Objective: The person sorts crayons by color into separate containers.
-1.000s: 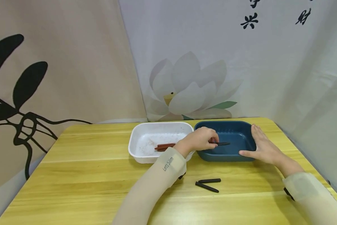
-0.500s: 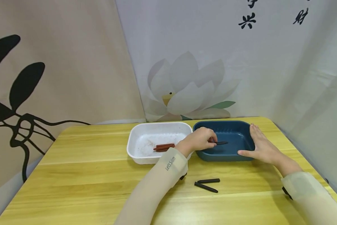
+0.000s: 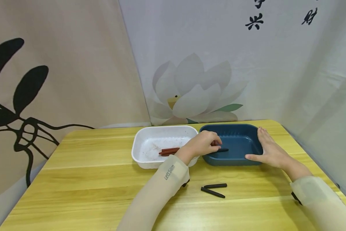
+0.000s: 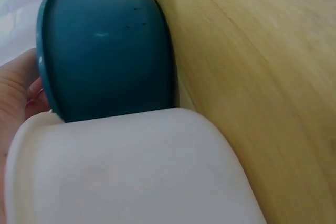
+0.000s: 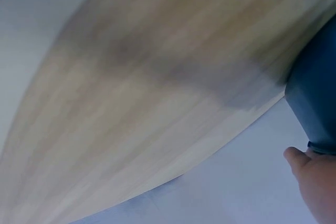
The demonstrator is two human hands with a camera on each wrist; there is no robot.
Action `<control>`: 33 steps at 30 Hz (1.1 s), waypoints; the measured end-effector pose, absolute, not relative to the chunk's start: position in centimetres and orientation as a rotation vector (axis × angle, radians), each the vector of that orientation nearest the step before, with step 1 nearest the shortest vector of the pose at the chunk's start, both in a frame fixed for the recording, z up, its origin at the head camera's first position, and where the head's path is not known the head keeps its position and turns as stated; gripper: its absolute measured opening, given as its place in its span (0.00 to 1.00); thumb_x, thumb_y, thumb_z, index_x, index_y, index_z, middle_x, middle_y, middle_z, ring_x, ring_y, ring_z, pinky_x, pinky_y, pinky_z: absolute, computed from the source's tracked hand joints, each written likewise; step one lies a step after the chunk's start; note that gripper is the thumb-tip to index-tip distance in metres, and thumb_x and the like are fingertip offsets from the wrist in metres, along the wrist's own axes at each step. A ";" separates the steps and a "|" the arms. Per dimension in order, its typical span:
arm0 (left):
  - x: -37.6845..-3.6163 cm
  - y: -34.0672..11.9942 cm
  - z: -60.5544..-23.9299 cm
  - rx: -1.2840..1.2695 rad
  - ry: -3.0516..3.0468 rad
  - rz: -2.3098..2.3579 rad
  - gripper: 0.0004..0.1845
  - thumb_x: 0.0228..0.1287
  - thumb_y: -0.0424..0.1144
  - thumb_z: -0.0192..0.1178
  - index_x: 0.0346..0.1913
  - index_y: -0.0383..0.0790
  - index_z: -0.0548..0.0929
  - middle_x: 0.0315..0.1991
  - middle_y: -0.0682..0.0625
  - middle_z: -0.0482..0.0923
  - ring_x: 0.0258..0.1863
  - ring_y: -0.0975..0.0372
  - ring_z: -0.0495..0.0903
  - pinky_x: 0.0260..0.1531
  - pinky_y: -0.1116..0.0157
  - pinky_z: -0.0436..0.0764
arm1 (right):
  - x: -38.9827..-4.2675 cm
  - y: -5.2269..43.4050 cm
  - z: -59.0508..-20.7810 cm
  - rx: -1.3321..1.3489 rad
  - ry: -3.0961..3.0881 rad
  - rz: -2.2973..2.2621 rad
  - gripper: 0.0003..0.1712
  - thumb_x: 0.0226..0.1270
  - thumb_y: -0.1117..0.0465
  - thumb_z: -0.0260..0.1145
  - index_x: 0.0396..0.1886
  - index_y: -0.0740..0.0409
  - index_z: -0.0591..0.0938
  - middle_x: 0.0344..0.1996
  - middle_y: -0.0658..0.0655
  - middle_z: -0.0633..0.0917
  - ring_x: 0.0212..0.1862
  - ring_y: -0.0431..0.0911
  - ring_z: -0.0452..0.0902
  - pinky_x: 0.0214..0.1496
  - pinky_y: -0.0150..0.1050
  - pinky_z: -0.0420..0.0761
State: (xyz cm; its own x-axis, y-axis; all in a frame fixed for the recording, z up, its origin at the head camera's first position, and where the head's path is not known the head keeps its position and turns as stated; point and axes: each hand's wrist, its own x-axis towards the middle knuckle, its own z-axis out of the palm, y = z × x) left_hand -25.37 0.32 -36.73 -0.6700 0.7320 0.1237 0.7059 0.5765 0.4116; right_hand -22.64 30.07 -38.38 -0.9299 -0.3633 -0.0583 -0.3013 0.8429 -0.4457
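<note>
My left hand [image 3: 203, 143] reaches over the white basin [image 3: 144, 164] into the blue basin [image 3: 233, 162]. Its thumb and fingers pinch a black crayon [image 3: 224, 150] low inside the blue basin; the crayon's left end is hidden behind the fingertips. My right hand [image 3: 272, 152] rests against the right end of the blue basin, fingers straight along the outer wall and thumb at the near side. In the left wrist view the left hand [image 4: 13, 93] shows only at the left edge. The right wrist view catches part of the right hand [image 5: 317, 184] beside the blue wall.
Several red-brown crayons [image 3: 168, 151] lie in the white basin, whose floor bears smudges. Two black crayons, an upper one [image 3: 215, 185] and a lower one [image 3: 212, 192], lie on the wooden table [image 3: 89, 186] in front of the basins. A printed curtain [image 3: 190, 38] hangs behind the table.
The black crayon at my left fingertips has shifted left and lower within the blue basin, and less of it sticks out past the fingers. My right hand has stayed on the basin.
</note>
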 end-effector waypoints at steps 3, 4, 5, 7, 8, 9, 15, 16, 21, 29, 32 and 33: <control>-24.9 -0.2 -36.5 1.263 2.733 0.697 0.11 0.72 0.38 0.59 0.50 0.40 0.87 0.45 0.51 0.85 0.39 0.66 0.82 0.39 0.79 0.77 | -22.7 30.0 -38.4 -0.529 2.878 -0.665 0.73 0.60 0.36 0.68 0.77 0.69 0.29 0.78 0.69 0.28 0.78 0.67 0.23 0.76 0.70 0.37; -24.8 -0.3 -36.5 1.273 2.733 0.699 0.11 0.72 0.38 0.59 0.50 0.40 0.87 0.45 0.51 0.85 0.39 0.66 0.82 0.39 0.79 0.77 | -22.7 30.1 -38.4 -0.530 2.878 -0.664 0.73 0.60 0.36 0.68 0.77 0.69 0.30 0.78 0.69 0.28 0.78 0.67 0.23 0.76 0.70 0.36; -24.6 -0.5 -36.5 1.283 2.739 0.691 0.11 0.72 0.38 0.59 0.50 0.40 0.88 0.45 0.51 0.85 0.39 0.66 0.82 0.39 0.79 0.77 | -22.7 30.1 -38.5 -0.532 2.878 -0.665 0.72 0.60 0.36 0.68 0.77 0.69 0.30 0.78 0.69 0.28 0.78 0.67 0.23 0.76 0.70 0.36; -24.3 -0.7 -36.4 1.297 2.747 0.687 0.11 0.71 0.39 0.60 0.49 0.41 0.88 0.45 0.51 0.85 0.39 0.66 0.82 0.40 0.79 0.78 | -22.7 30.1 -38.5 -0.535 2.877 -0.667 0.72 0.60 0.36 0.68 0.77 0.69 0.30 0.78 0.69 0.28 0.78 0.67 0.23 0.76 0.70 0.36; -24.1 -0.8 -36.4 1.304 2.750 0.686 0.10 0.71 0.39 0.60 0.49 0.41 0.88 0.44 0.52 0.85 0.39 0.67 0.82 0.40 0.79 0.78 | -22.7 30.1 -38.5 -0.537 2.877 -0.668 0.72 0.60 0.36 0.68 0.77 0.69 0.30 0.78 0.69 0.28 0.78 0.67 0.23 0.76 0.70 0.36; -23.8 -0.9 -36.4 1.312 2.755 0.683 0.10 0.71 0.39 0.61 0.48 0.41 0.88 0.44 0.52 0.85 0.39 0.67 0.82 0.40 0.79 0.78 | -22.7 30.1 -38.5 -0.536 2.876 -0.668 0.72 0.60 0.36 0.68 0.77 0.68 0.29 0.78 0.69 0.28 0.78 0.67 0.23 0.76 0.70 0.36; -22.5 -1.5 -35.9 1.354 2.752 0.681 0.10 0.70 0.40 0.62 0.47 0.42 0.88 0.41 0.53 0.84 0.37 0.68 0.81 0.37 0.80 0.76 | -22.7 30.0 -38.5 -0.529 2.868 -0.677 0.72 0.60 0.36 0.68 0.77 0.69 0.30 0.77 0.69 0.28 0.78 0.67 0.23 0.75 0.70 0.36; -22.3 -1.6 -35.8 1.359 2.753 0.677 0.10 0.70 0.40 0.62 0.47 0.42 0.88 0.41 0.53 0.84 0.37 0.68 0.80 0.37 0.80 0.76 | -22.7 30.0 -38.5 -0.528 2.868 -0.679 0.72 0.60 0.36 0.68 0.77 0.69 0.29 0.77 0.69 0.28 0.78 0.67 0.23 0.75 0.70 0.36; -21.2 -2.0 -35.1 1.397 2.763 0.612 0.09 0.70 0.39 0.62 0.48 0.42 0.88 0.42 0.54 0.84 0.39 0.68 0.82 0.40 0.81 0.77 | -22.7 30.1 -38.5 -0.538 2.880 -0.678 0.72 0.60 0.36 0.68 0.77 0.69 0.29 0.77 0.69 0.28 0.78 0.67 0.23 0.76 0.70 0.35; -18.9 -2.1 -34.8 1.548 2.722 0.425 0.09 0.70 0.41 0.62 0.46 0.44 0.89 0.42 0.55 0.85 0.42 0.67 0.81 0.45 0.80 0.77 | -22.5 30.0 -38.7 -0.549 2.878 -0.696 0.72 0.60 0.37 0.69 0.77 0.68 0.29 0.78 0.68 0.28 0.78 0.67 0.23 0.75 0.70 0.36; -18.2 -1.9 -35.0 1.593 2.684 0.392 0.08 0.70 0.40 0.61 0.45 0.45 0.89 0.42 0.57 0.84 0.44 0.68 0.80 0.47 0.80 0.76 | -22.6 30.1 -38.7 -0.538 2.880 -0.692 0.73 0.60 0.36 0.69 0.77 0.67 0.28 0.77 0.68 0.27 0.78 0.67 0.22 0.75 0.70 0.36; -18.0 -1.9 -35.1 1.607 2.673 0.383 0.08 0.71 0.40 0.60 0.45 0.45 0.89 0.41 0.58 0.84 0.44 0.69 0.79 0.47 0.81 0.75 | -22.6 30.1 -38.7 -0.534 2.882 -0.689 0.73 0.60 0.36 0.69 0.77 0.67 0.28 0.77 0.68 0.27 0.78 0.67 0.22 0.75 0.71 0.36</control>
